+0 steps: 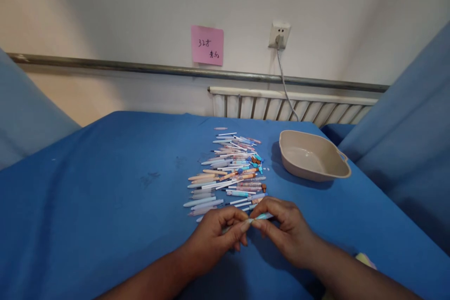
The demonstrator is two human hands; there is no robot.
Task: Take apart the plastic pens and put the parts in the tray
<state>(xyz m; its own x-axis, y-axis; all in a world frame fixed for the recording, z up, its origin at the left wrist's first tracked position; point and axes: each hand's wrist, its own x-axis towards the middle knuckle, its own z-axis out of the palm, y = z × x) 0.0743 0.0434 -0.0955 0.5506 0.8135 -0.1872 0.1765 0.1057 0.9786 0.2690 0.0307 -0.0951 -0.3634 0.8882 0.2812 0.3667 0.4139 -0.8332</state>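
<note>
Both of my hands meet at the near side of a spread of pen parts, holding one light-coloured pen [264, 216] between them. My left hand [220, 232] pinches its left part between thumb and fingers. At the other end, my right hand [286, 225] grips the pale blue-green part with thumb and forefinger. The fingers cover the middle, so whether the pen is in one piece cannot be told. Just beyond lie pale pen barrels [200, 201], white refills [220, 184] and printed barrels [246, 187], some with brown or blue ends.
An empty beige basin [316, 176] stands right of the pen parts on the blue-covered table [105, 206]. Behind the table are a radiator [260, 103], a rail and a socket [280, 35] with a plugged-in cable. Blue curtains [404, 98] hang on both sides.
</note>
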